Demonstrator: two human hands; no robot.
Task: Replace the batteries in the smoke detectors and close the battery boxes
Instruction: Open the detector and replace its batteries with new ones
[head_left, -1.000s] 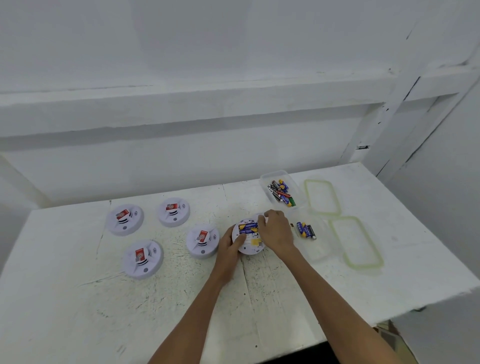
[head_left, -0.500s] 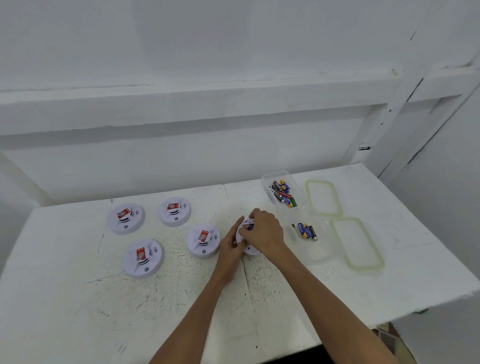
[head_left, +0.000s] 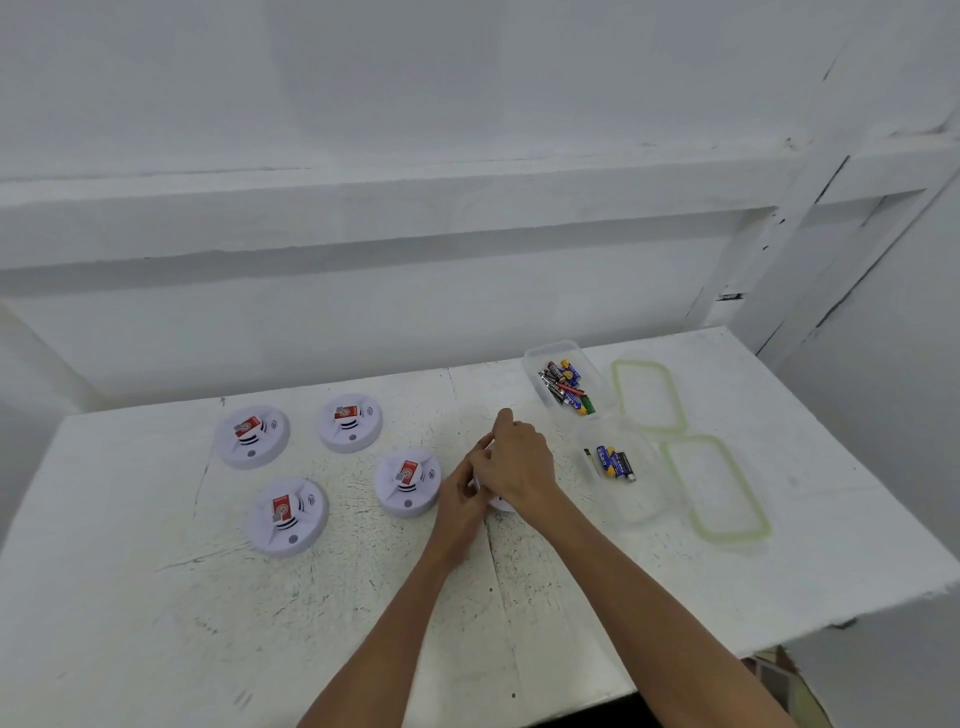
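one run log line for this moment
smoke detector: mostly hidden by hands | left hand: grips its left edge | right hand: curled over its top | four other detectors: untouched

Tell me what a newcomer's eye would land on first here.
The two hands meet mid-table: the left hand grips the edge of a white smoke detector while the right hand covers most of it. To their left lie four more detectors with red labels. To the right stand two clear boxes holding batteries, with green-rimmed lids lying beside them.
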